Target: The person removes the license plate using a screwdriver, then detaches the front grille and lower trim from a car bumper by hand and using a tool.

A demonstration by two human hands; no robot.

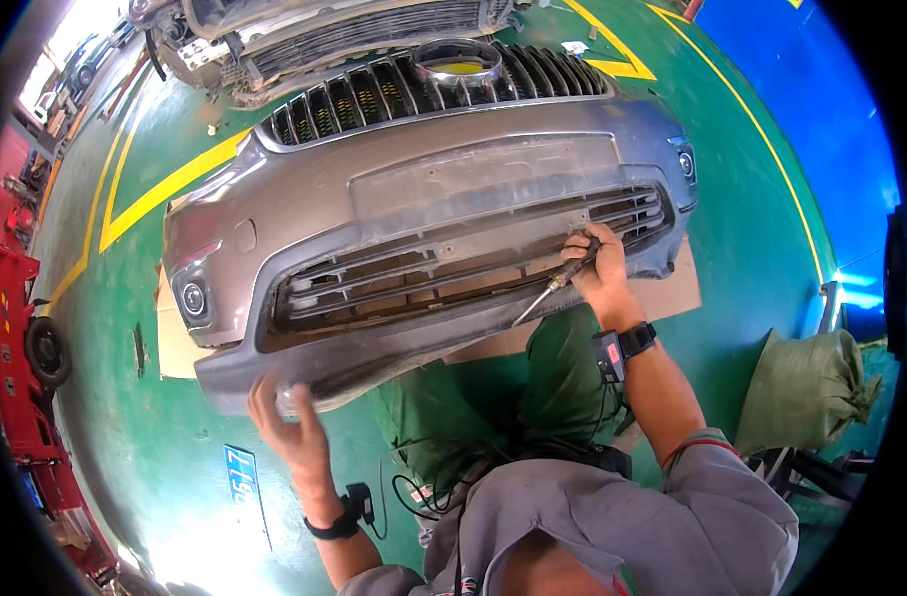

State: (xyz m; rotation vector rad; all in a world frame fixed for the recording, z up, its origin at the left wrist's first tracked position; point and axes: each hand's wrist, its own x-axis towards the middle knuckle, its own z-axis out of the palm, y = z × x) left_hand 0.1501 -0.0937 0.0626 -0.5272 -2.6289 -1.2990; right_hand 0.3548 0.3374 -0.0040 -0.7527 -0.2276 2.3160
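Observation:
A grey car front bumper [304, 189] lies in front of me, its chrome-barred upper grille [364, 94] on the far side. Its black lower grille [414, 263] faces me, and round fog lamps [193, 298] sit at the ends. My right hand [604, 270] is closed around the handle of a screwdriver [548, 297] at the right part of the lower grille. The metal shaft slants down and left toward the bumper's lower lip. My left hand [290, 427] is beside the near left lip, fingers apart and slightly blurred, holding nothing; whether it touches the lip I cannot tell.
Cardboard [175, 343] lies under the bumper on the green floor. A blue number plate [245, 487] is at the near left. Red equipment [11, 308] stands at left, a tied green sack [801, 387] at right. Beyond the bumper is a car's stripped front [364, 40].

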